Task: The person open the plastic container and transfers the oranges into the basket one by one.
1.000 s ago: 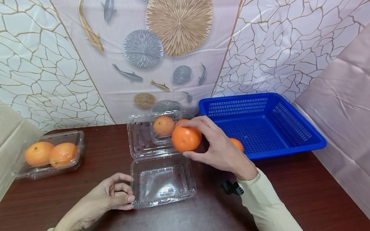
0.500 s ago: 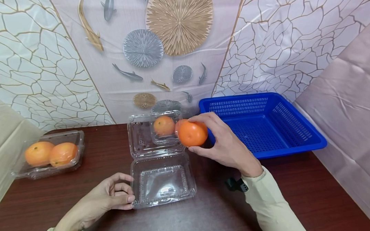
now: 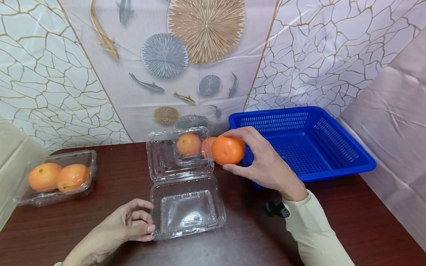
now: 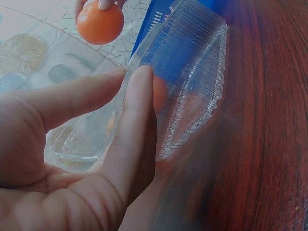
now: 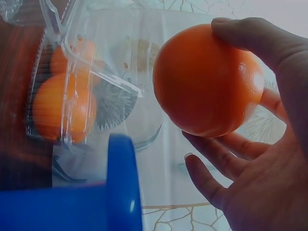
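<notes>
My right hand (image 3: pixel 268 162) holds a whole orange (image 3: pixel 228 149) above the table, thumb below and fingers over its top in the head view. The right wrist view shows this orange (image 5: pixel 207 81) between thumb and fingers. My left hand (image 3: pixel 122 228) pinches the left rim of an open clear plastic clamshell container (image 3: pixel 189 235); the left wrist view has the rim between thumb and finger (image 4: pixel 137 106). The clamshell's lid (image 3: pixel 161 173) lies folded back toward the wall, with nothing inside the base. Behind that lid stands another clear container holding two oranges (image 3: pixel 188 144).
A blue perforated basket (image 3: pixel 343 173) stands at the back right, close to the right hand. At the far left sits a closed clear container (image 3: pixel 88 186) with two oranges inside. A patterned cloth wall (image 3: pixel 126 113) rises behind the dark wood table (image 3: pixel 125 164).
My right hand has carried the orange rightward and slightly back, away from the open clamshell. An orange seen behind that wrist earlier no longer shows. The left hand has stayed put.
</notes>
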{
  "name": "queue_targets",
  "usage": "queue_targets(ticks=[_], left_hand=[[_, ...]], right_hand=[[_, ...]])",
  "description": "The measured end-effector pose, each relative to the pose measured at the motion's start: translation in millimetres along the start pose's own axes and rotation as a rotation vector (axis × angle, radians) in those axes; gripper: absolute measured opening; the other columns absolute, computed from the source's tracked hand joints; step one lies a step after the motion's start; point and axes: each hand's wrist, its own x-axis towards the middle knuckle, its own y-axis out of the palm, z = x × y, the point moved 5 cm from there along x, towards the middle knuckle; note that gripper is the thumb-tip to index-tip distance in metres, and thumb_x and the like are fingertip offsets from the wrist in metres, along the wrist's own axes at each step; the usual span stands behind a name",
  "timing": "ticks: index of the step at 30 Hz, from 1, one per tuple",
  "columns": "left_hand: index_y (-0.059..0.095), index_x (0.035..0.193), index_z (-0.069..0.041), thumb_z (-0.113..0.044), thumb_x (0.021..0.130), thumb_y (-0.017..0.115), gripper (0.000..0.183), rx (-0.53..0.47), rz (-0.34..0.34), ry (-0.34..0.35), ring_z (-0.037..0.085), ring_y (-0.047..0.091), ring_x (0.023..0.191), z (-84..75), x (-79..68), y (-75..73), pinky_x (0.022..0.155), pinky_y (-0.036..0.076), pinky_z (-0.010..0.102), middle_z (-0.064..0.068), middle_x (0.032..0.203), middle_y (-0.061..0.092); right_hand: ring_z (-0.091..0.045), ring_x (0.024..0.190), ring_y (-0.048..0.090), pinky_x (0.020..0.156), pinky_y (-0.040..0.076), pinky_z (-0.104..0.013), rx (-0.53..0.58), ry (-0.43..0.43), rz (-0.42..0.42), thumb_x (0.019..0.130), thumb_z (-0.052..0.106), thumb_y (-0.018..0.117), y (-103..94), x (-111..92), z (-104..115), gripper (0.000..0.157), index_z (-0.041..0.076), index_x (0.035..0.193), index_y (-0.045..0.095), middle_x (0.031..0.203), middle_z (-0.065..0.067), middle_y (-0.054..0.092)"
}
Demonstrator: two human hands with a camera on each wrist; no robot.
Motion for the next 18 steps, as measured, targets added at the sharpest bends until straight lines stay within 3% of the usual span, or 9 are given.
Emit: queue_targets(ticks=[18], left_hand=[[0.041, 0.131, -0.002, 0.0, 0.094, 0.068, 0.045, -0.002, -0.001, 0.002, 0.013, 0.07, 0.09, 0.3, -0.3, 0.0, 0.087, 0.065, 0.041, 0.001, 0.099, 0.062]], right_hand=[[-0.018, 0.116, 0.056, 0.095, 0.056, -0.043, -0.035, 0.098, -0.035, 0.079, 0.033, 0.089, -12.4, -2, -21, 0.068, 0.02, 0.138, 0.056, 0.134, -0.002, 0.058]])
